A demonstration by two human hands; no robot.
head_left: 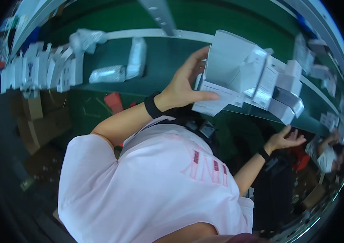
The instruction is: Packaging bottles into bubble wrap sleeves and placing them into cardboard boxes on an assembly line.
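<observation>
My left hand [184,83] grips the left side of a white open carton [230,56], its thumb on a printed flap [212,106] and its fingers partly hidden behind the wall. The carton's open side faces me, and a folded white panel shows within it. Just right of it stand narrow white boxes [266,83] and a box with a dark face [283,99]. My right hand [286,139] hangs below the bench edge, palm up with fingers apart, holding nothing. The nearest thing to it is the dark-faced box above.
Two silvery wrapped packages [108,74] lie on the green bench [160,56] to the left. Beyond them stands a row of white boxes [38,71]. Brown cartons [38,125] sit below. A metal post [158,14] rises at the back. Another person [328,152] is at far right.
</observation>
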